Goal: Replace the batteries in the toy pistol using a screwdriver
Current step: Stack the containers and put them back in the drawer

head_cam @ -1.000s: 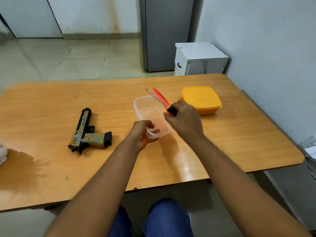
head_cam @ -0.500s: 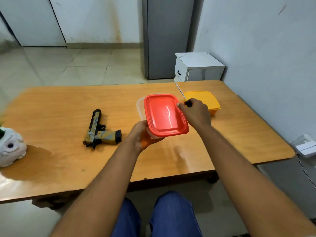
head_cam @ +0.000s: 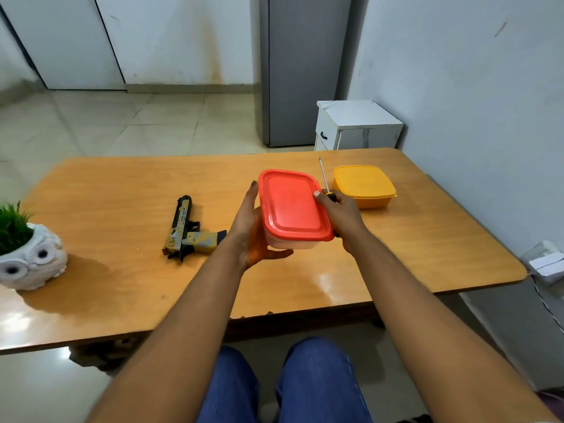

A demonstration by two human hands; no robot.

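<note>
A clear plastic box with a red lid (head_cam: 292, 204) is held between both my hands above the table's middle. My left hand (head_cam: 251, 230) cups its left side and underside. My right hand (head_cam: 343, 216) presses on its right edge while gripping a screwdriver (head_cam: 324, 178), whose thin metal shaft points up and away. The toy pistol (head_cam: 186, 232), black with tan camouflage, lies flat on the wooden table (head_cam: 122, 285) to the left of my left hand, untouched. What the box holds is hidden by the lid.
A closed yellow box (head_cam: 363, 186) sits just behind my right hand. A white owl planter with green grass (head_cam: 29, 257) stands at the table's left edge. A white cabinet (head_cam: 357, 125) and a wall lie beyond and right of the table.
The red lid, held tilted over the open clear box a second ago, now sits flat on it. My left hand shifted to the box's side. The view pulled back.
</note>
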